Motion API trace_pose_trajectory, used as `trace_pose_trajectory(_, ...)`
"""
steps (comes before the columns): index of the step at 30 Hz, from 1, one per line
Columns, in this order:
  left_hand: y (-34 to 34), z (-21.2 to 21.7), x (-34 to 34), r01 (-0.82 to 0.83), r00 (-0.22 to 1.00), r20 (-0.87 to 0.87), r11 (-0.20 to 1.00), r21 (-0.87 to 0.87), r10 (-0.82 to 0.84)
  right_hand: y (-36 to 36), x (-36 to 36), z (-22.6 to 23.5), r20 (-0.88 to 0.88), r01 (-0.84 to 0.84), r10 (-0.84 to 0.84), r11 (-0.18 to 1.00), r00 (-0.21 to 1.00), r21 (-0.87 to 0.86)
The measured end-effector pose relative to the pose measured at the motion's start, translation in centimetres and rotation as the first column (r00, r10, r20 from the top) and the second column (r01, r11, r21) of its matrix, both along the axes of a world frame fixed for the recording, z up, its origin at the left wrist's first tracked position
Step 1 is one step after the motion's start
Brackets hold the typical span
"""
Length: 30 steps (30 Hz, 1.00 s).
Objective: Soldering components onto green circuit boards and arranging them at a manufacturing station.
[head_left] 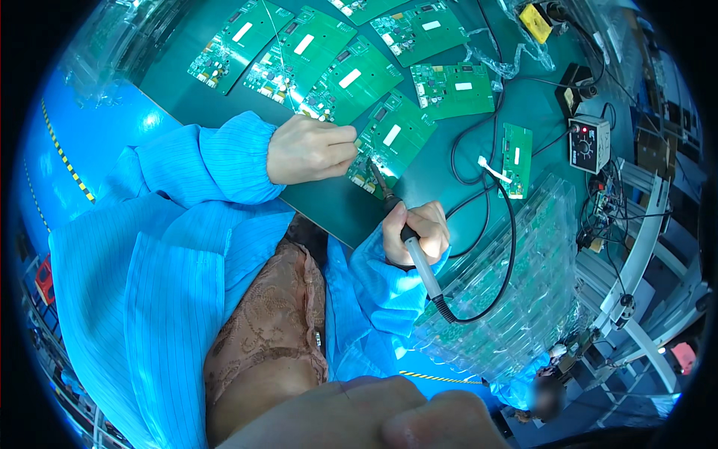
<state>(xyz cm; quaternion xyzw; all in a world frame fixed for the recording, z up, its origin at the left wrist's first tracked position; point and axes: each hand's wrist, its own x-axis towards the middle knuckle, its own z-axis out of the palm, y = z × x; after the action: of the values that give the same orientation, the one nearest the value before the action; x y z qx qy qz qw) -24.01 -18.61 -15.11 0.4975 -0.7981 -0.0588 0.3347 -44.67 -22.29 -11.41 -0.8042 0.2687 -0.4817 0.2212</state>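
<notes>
My left hand rests curled on the dark green mat, fingertips pinching the near edge of a green circuit board, possibly with thin solder wire, too small to tell. In my right hand is a soldering iron, held like a pen. Its tip touches the near corner of that board. A black cable runs from the iron's handle in a loop across the mat. Both forearms wear blue striped sleeves.
Several more green boards lie in a row across the mat's far side, and a small one to the right. A grey soldering station stands at the right. Clear plastic trays holding boards are stacked near my right elbow.
</notes>
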Motion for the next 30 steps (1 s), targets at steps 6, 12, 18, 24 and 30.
trace_pose_trajectory(6, -0.07, -0.20, -0.22, 0.008, 1.000, -0.014, 1.000, -0.005, -0.008, 0.30, -0.49, -0.56, -0.030, 0.022, -0.022, 1.000, 0.999, -0.001)
trace_pose_trajectory(12, -0.09, -0.26, -0.29, 0.018, 1.000, 0.002, 1.000, 0.006, -0.018, -0.01, -0.60, -0.53, -0.022, -0.002, 0.002, 1.000, 1.000, 0.006)
trace_pose_trajectory(18, -0.02, -0.08, -0.24, 0.014, 1.000, -0.008, 1.000, 0.013, -0.014, 0.11, -1.03, -0.67, 0.048, 0.037, -0.041, 0.996, 0.998, 0.078)
trace_pose_trajectory(24, -0.03, -0.24, -0.32, 0.017, 1.000, -0.012, 1.000, 0.018, -0.017, -0.14, -0.96, -0.96, 0.052, 0.004, -0.009, 0.996, 0.999, 0.092)
trace_pose_trajectory(30, -0.16, -0.28, -0.41, 0.020, 1.000, 0.004, 1.000, 0.013, -0.020, -0.07, -0.52, -0.83, 0.038, 0.019, -0.022, 0.998, 0.999, 0.066)
